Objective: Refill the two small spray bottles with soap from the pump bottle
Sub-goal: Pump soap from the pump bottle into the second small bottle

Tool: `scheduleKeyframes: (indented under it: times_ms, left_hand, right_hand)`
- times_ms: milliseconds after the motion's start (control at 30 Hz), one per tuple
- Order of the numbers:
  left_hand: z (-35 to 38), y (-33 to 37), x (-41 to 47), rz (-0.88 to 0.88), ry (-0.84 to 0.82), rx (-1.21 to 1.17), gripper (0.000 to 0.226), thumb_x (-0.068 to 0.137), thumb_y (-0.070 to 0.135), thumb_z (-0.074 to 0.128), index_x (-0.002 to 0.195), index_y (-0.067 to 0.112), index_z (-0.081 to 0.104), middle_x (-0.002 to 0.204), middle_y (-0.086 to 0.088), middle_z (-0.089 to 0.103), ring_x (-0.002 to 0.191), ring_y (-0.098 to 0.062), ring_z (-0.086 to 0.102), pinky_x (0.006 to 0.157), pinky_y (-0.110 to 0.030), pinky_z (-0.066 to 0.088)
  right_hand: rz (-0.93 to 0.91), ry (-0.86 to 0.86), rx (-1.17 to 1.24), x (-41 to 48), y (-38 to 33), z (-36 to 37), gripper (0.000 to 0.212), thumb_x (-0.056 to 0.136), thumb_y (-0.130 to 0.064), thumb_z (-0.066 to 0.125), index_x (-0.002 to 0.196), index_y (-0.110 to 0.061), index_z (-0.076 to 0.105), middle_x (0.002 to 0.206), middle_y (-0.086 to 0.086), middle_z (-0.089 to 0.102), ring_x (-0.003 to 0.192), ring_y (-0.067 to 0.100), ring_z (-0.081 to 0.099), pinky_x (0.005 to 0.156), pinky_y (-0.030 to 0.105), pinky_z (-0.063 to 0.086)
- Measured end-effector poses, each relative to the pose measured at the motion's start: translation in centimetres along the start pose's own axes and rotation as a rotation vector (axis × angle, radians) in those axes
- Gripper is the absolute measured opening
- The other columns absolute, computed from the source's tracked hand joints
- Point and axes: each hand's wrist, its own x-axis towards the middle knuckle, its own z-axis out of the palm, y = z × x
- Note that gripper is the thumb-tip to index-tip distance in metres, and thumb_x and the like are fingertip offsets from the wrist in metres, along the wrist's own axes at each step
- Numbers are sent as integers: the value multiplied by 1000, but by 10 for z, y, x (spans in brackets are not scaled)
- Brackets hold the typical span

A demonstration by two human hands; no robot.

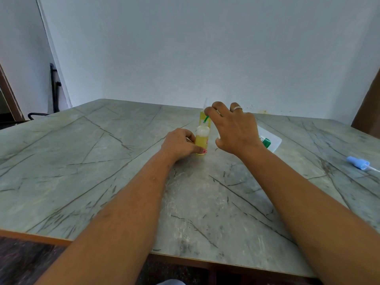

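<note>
Small spray bottle (pixel 202 140) gripped by curled left hand (pixel 178 144); green tube (pixel 206 119), pinched by right hand (pixel 236 128) above bottle neck, best lowered plumb

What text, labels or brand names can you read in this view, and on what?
Nothing reads clearly.
Label on the small bottle in the left hand: red and white, too blurred to read.
Mark on the green piece in the white tray: too small to read.
The spray top in the right hand and the blue spray head: no print visible.
</note>
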Motion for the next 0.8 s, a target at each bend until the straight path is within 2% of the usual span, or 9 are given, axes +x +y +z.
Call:
scheduleKeyframes:
  times_ms: [200,400,567,800]
  left_hand:
    - [-1,1,-1,0,2,3,46,68,37,79,103,14,62,99,2,56,95,-16,55,85,-28,45]
    - [-1,1,-2,0,9,-3,46,67,37,79,103,14,62,99,1,56,93,-15,53,81,-26,43]
    - [-1,2,-3,1,11,-8,46,68,37,79,103,14,62,99,1,55,94,-16,53,83,-27,44]
    - [-1,2,-2,-4,14,-15,47,67,37,79,104,13,63,100,0,57,96,-17,54,85,-29,45]
  right_hand:
    - [-10,4,1,0,-2,0,74,69,-36,74,129,-26,32,130,-1,43,105,29,54,59,32,46]
    - [-4,-9,9,-1,-1,0,76,68,-36,75,129,-26,31,130,0,42,105,30,53,60,33,47]
    - [14,-14,5,0,-3,-2,72,69,-36,74,128,-25,33,127,0,45,105,30,53,59,34,47]
    - [-10,-11,6,-1,-2,1,79,68,-38,75,131,-27,29,132,-1,41,106,30,54,60,32,47]
